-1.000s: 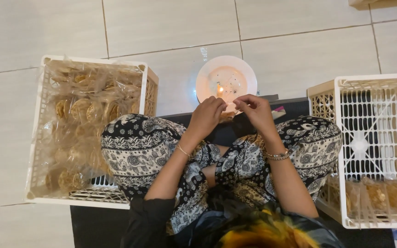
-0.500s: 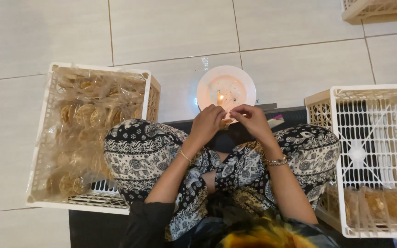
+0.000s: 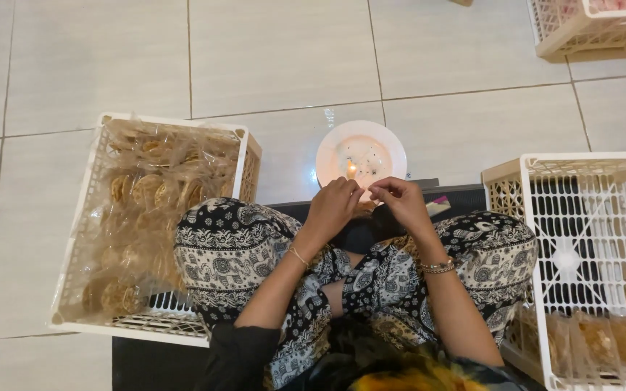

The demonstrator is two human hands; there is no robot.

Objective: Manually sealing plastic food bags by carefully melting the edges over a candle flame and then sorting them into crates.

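Observation:
I sit cross-legged in black-and-white patterned trousers on a dark mat (image 3: pixel 146 355). My left hand (image 3: pixel 333 206) and my right hand (image 3: pixel 398 201) meet in front of my knees, fingers pinched on a small packet (image 3: pixel 363 205) that they mostly hide. Just beyond my fingertips burns a small flame (image 3: pixel 351 171) on a round white plate (image 3: pixel 382 145) standing on the tiled floor. A thin bracelet circles my left wrist and a beaded one my right.
A white plastic crate (image 3: pixel 81 239) on my left is full of clear bags of round brown snacks (image 3: pixel 139 195). A second white crate (image 3: pixel 581 163) on my right holds a few such bags (image 3: pixel 603 340) at its near end. Another crate (image 3: pixel 581 32) sits at the far right.
Both hands stay together by the flame, having shifted only slightly. The view has tilted, so the plate and crates sit lower in the picture.

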